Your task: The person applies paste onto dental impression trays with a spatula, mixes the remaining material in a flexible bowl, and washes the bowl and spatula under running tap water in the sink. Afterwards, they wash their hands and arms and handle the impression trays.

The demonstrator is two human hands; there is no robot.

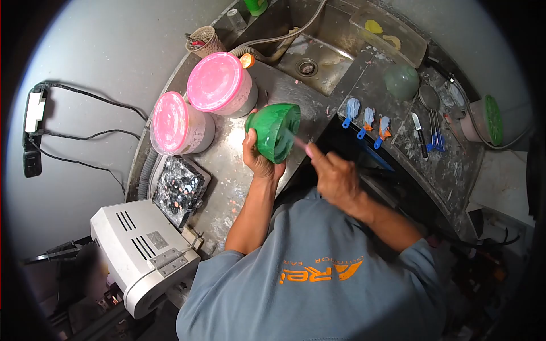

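Filling the nearest part of the view, a grey shirt (pixel 307 312) is cut off by the lower edge; its orange print (pixel 310 275) is seen upside down, with "Rei", "OUTDOOR" and "EAR" made out. Just beyond it, a pink-handled tool (pixel 309 150) is pinched between the thumb and curled fingers of the right hand (pixel 339 179); its far end, at the mouth of the green bowl, is blurred, and its shape cannot be told. The green bowl (pixel 263 128) is held above the metal counter (pixel 227 193), tilted toward the right hand, and is cupped by the left hand (pixel 260 162), whose fingers are mostly hidden behind it. The bowl's contents are hard to make out.

To the left, a white machine (pixel 131 221) is marked with a grey label (pixel 157 239) too small to be read. Near the bowl, two pink-lidded tubs (pixel 215 82) are set side by side, their contents obscured by cloudy walls. To the right, three blue-handled trays (pixel 368 118) are laid in a row, near a knife (pixel 420 135). Farthest off, the sink (pixel 327 62) is crossed by a hose (pixel 284 38), and a green object (pixel 256 7) is cropped by the upper edge.
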